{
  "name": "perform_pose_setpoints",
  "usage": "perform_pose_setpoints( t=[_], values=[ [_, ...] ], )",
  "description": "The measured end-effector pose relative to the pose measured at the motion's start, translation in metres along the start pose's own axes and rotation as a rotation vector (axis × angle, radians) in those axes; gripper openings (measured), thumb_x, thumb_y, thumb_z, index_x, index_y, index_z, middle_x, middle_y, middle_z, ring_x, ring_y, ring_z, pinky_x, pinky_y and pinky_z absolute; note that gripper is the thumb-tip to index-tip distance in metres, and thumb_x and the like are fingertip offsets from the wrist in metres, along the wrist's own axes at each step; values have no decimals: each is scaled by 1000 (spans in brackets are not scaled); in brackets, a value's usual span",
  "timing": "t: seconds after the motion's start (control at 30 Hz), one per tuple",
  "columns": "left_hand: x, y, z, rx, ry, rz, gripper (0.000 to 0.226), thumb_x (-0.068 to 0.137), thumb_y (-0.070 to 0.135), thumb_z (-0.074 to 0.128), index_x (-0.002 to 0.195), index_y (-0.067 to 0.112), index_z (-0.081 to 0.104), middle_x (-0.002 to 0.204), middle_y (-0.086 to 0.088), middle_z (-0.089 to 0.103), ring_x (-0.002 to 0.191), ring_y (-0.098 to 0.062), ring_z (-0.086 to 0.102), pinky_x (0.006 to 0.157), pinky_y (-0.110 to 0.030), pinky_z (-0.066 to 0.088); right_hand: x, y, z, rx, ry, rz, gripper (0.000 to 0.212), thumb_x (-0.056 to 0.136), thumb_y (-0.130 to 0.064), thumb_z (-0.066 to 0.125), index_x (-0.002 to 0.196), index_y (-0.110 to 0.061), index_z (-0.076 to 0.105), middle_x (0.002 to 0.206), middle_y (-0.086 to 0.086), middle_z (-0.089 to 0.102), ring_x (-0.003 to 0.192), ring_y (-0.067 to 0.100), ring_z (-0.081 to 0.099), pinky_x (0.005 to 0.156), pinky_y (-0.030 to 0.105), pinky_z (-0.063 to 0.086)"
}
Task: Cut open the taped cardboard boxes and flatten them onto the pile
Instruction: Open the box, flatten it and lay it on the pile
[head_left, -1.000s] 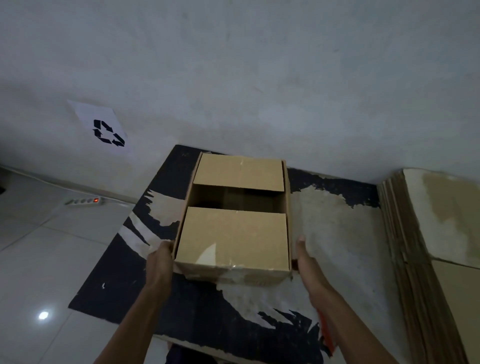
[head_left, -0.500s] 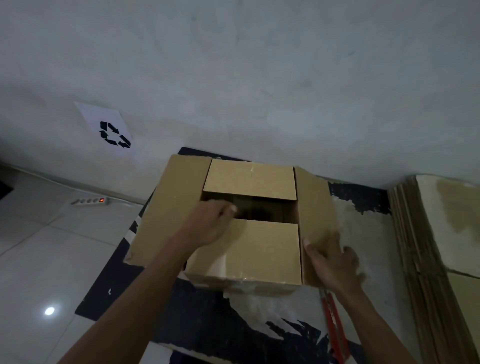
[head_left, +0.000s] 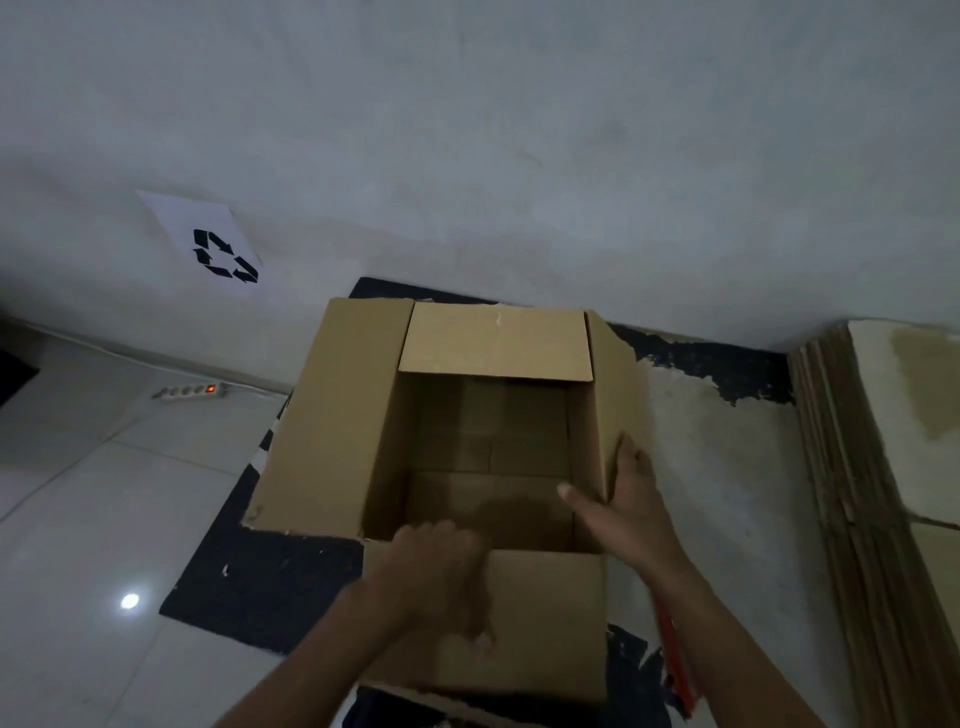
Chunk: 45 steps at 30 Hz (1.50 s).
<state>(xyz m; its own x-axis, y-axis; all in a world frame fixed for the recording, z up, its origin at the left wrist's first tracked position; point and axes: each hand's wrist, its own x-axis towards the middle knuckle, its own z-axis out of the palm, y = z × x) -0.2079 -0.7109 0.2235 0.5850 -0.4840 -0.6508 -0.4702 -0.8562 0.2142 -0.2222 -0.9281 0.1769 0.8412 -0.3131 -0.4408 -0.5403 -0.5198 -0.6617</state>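
Both hands grip the open box (head_left: 332, 415): left hand (head_left: 436, 577) curled over the near flap, right hand (head_left: 623, 499) pinching the right wall.

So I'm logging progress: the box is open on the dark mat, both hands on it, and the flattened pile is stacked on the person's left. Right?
Not quite. The head view shows the flattened pile on the person's right, not left. The rest holds: the box stands open on the dark mat, with the left hand on its near flap and the right hand on its right side.
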Motion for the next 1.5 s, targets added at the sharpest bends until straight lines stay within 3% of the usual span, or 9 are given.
perform_pose_setpoints(
  t=[0.1, 0.27, 0.37, 0.5, 0.67, 0.9, 1.1, 1.27, 1.5],
  values=[
    [8, 7, 22, 71, 237, -71, 26, 98, 40, 52, 121, 27, 53, 106, 2, 55, 95, -14, 48, 89, -34, 36, 1, 1, 11, 19, 56, -13, 91, 97, -23, 59, 157, -26, -8, 166, 4, 2, 151, 30, 14, 121, 49, 22],
    [14, 6, 29, 98, 323, -105, 20, 101, 35, 45, 117, 27, 55, 99, 2, 54, 86, -15, 46, 78, -31, 30, 6, -7, 9, -30, 44, 39, 90, 95, -11, 60, 158, -20, -4, 164, 7, 11, 147, 31, 24, 118, 45, 28],
    [22, -4, 20, 73, 147, 20, 31, 93, 45, 59, 118, 27, 54, 107, 2, 60, 89, -13, 51, 79, -31, 37, 18, -19, 2, -36, 105, 67, 94, 89, -17, 69, 156, -23, 3, 155, 14, 24, 139, 35, 35, 110, 48, 37],
    [41, -24, -20, -426, -212, 150, 49, 84, 65, 60, 120, 32, 63, 111, 9, 66, 101, -11, 62, 88, -35, 53, 28, -28, 8, -145, 149, 80, 107, 84, -14, 72, 154, -34, -8, 152, 17, 20, 138, 37, 32, 107, 57, 40],
    [100, -21, -49, -569, 174, 6, 28, 103, 24, 49, 129, 14, 55, 100, 0, 61, 93, -15, 61, 77, -26, 48, 28, -23, 13, -105, 160, 11, 105, 87, -12, 68, 155, -32, -10, 155, 18, 18, 141, 38, 28, 108, 58, 39],
    [148, -25, -114, -361, 1049, 18, 71, 83, 3, 65, 148, 12, 39, 145, -14, 39, 129, -30, 40, 99, -42, 46, 29, -19, 11, -23, 110, -1, 102, 91, -9, 63, 154, -34, -14, 160, 14, 15, 141, 35, 32, 109, 52, 41],
    [197, -44, -155, -69, 613, -93, 72, 91, 36, 67, 151, 21, 30, 160, -11, 21, 148, -35, 17, 123, -52, 10, 33, -17, 12, 61, 98, -19, 104, 87, 3, 62, 155, -32, -8, 147, 11, 41, 123, 28, 52, 100, 48, 50],
    [217, -42, -152, -120, 674, -146, 27, 103, 27, 46, 127, 19, 54, 129, -8, 56, 129, -32, 42, 116, -55, 17, 32, -18, 11, 64, 102, -9, 97, 88, 3, 57, 156, -29, -4, 150, 8, 40, 124, 25, 51, 106, 40, 46],
    [219, -39, -163, -149, 560, -165, 29, 100, 25, 52, 127, 15, 54, 142, -14, 45, 138, -34, 32, 117, -59, 14, 32, -19, 7, 39, 123, -7, 89, 93, -8, 57, 157, -30, -1, 149, 8, 34, 121, 22, 49, 98, 33, 47]
  ],
)
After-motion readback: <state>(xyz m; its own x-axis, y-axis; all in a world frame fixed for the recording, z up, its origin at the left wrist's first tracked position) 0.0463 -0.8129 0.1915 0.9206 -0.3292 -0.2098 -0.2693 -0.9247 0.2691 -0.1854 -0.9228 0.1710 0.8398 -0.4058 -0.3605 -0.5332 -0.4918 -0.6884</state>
